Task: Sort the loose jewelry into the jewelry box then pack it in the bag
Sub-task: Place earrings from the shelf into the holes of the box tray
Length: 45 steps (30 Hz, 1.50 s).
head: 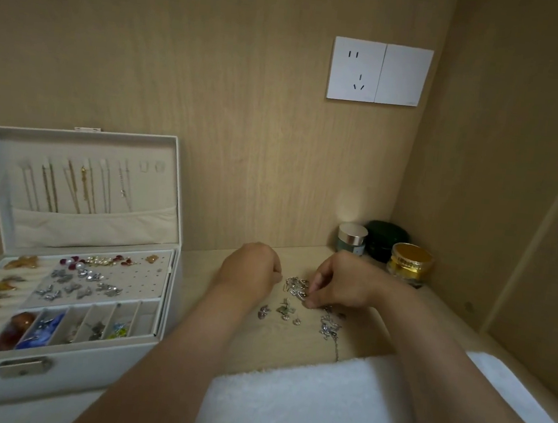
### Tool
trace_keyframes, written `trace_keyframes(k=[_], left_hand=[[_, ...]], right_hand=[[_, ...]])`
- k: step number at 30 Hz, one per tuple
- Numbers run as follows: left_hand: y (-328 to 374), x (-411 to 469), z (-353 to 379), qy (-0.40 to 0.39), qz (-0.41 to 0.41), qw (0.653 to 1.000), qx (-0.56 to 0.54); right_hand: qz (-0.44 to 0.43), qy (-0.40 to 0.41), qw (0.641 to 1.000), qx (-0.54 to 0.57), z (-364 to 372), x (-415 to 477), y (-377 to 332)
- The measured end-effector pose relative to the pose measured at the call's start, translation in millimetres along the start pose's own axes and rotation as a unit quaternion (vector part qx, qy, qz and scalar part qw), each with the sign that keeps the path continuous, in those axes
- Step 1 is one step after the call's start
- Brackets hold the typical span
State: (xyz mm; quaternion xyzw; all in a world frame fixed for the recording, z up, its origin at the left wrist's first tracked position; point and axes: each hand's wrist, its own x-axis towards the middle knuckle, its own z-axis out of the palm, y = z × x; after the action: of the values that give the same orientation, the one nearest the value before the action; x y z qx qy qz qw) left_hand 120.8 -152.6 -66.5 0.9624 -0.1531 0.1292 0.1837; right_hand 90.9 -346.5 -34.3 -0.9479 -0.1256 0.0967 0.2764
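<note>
Home dressing nook. Pale wood-grain panels (213, 101) enclosed a light tabletop (291, 345); a white wall socket (356, 69) sat in the back panel. Cosmetic jars (410, 261) stood in the corner, an open jewelry box (46, 380) lay at left, and a white towel (301, 410) lay at the near edge.

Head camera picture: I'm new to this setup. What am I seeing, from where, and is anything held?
No machine here: a person works with bare hands, and the single picture comes from a camera on their head, looking down. The right hand pinches a piece from the loose silver jewelry on the desk. The left hand is curled beside it; whether it holds anything is unclear. The open jewelry box, partly filled, stands at the left. A white towel lies nearest the camera, and small jars stand in the back corner.
</note>
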Motion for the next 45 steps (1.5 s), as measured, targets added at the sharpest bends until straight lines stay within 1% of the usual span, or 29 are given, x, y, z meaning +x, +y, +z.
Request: trace_keyframes(k=[6,9,13,16,19,22,25,28,31,36,41,45], left_hand=[[5.4,-4.1,-1.4,0.014,0.000,1.000,0.005],[7.0,-7.6,-5.9,0.022,-0.010,1.000,-0.011],[12.4,-8.6,-21.4,0.054,-0.020,0.997,-0.044],[15.5,-9.8,-34.9,0.072,-0.041,0.992,-0.096],[15.7,-13.7,-49.5,0.081,-0.053,0.986,-0.136],[10.6,-21.3,-67.3,0.085,-0.058,0.982,-0.159],[-3.6,-36.5,-88.2,0.089,-0.050,0.983,-0.154],[-24.5,-55.2,-108.9,0.099,-0.028,0.985,-0.142],[-46.9,-73.0,-127.0,0.100,-0.025,0.986,-0.131],[-83.2,-100.4,-146.6,0.109,-0.062,0.983,-0.134],[-103.2,-124.5,-149.3,0.165,-0.095,0.969,-0.160],[-109.4,-130.9,-149.3,0.182,-0.097,0.963,-0.175]], right_hand=[[-0.008,0.004,1.000,-0.001,3.5,3.5,-3.0],[-0.018,0.004,1.000,-0.004,6.3,6.9,-4.5],[-0.027,0.018,0.999,0.009,8.0,5.6,-6.3],[-0.046,0.088,0.992,0.076,12.7,6.4,-13.4],[-0.073,0.150,0.971,0.171,20.5,7.3,-29.4],[-0.091,0.161,0.953,0.241,27.9,5.9,-48.5],[-0.112,0.158,0.937,0.292,30.6,-0.1,-70.8],[-0.121,0.132,0.934,0.311,34.5,-5.4,-90.2],[-0.121,0.116,0.938,0.303,42.5,-4.8,-109.9],[-0.161,0.126,0.945,0.254,64.9,8.2,-144.7],[-0.168,0.164,0.962,0.137,90.8,18.8,-161.8],[-0.165,0.182,0.968,0.054,99.2,23.9,-168.5]])
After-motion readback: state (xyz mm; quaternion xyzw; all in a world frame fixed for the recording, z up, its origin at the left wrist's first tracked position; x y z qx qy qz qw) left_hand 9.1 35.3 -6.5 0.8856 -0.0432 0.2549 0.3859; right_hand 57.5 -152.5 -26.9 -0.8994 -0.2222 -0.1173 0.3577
